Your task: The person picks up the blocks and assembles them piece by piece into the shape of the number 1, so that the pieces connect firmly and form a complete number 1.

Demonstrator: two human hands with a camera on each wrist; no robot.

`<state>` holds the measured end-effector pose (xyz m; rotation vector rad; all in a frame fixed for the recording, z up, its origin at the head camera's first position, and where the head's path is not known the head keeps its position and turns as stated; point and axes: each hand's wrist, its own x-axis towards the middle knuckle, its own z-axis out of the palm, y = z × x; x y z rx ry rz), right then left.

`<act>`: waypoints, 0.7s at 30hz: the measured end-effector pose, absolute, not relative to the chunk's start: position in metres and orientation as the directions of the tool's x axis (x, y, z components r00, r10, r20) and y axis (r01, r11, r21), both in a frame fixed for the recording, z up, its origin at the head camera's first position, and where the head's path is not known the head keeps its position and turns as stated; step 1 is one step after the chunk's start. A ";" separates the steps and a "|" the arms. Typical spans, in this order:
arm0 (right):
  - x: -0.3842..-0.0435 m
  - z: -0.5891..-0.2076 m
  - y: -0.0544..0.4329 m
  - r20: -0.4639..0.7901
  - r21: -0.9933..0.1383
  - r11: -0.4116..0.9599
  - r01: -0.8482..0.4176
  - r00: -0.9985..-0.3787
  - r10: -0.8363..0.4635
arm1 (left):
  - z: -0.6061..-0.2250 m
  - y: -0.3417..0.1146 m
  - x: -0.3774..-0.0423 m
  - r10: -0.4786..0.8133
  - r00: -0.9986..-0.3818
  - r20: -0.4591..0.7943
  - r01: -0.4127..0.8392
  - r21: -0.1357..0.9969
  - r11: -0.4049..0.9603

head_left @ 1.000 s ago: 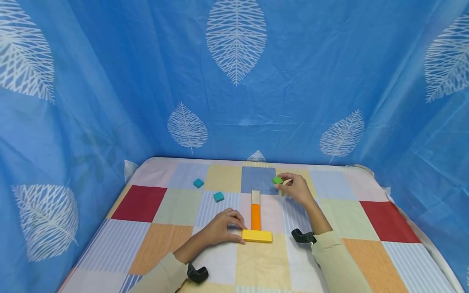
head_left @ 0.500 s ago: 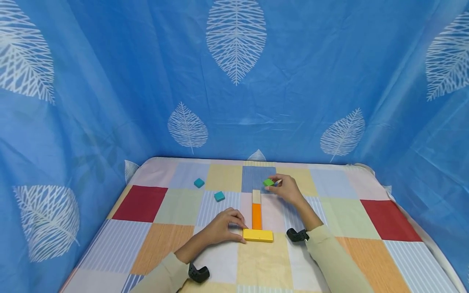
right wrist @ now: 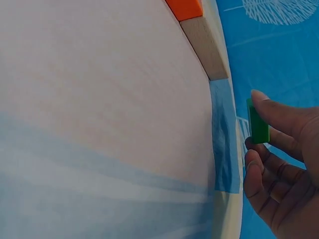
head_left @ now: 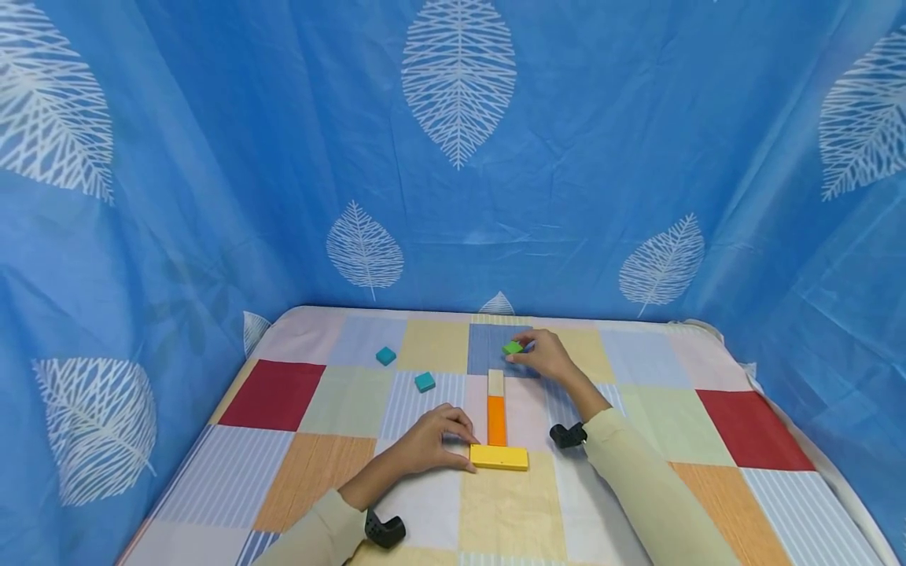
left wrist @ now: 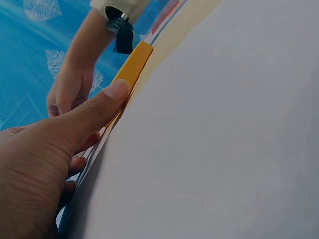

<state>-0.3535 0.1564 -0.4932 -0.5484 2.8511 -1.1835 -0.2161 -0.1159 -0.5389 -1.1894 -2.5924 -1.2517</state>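
My left hand pinches the left end of a yellow block, thumb on the near side and a fingertip at the far side. In the left wrist view the thumb presses on that yellow block. An orange block runs away from the yellow one's far side, and a pale wooden block continues the line. Beyond the wooden block's far end, my right hand holds a small green block between thumb and fingers. The right wrist view shows the green block apart from the wooden block.
Two teal blocks lie on the patchwork cloth left of the line. A blue leaf-patterned curtain hangs behind the table and at both sides. Each wrist wears a black strap mount.
My right hand has moved left with the green block, from right of the wooden block to beyond its far end. The left hand stays on the yellow block.
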 end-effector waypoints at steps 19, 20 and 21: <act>-0.361 -0.502 0.138 0.097 -0.654 0.673 -0.345 -0.921 -0.377 | -0.535 -0.115 -0.215 0.625 -0.723 0.294 0.628 0.658 0.417; -0.362 -0.502 0.137 0.090 -0.658 0.672 -0.340 -0.921 -0.378 | -0.535 -0.115 -0.215 0.624 -0.725 0.291 0.624 0.661 0.417; -0.362 -0.502 0.137 0.087 -0.659 0.672 -0.339 -0.921 -0.379 | -0.535 -0.115 -0.214 0.623 -0.727 0.289 0.623 0.661 0.420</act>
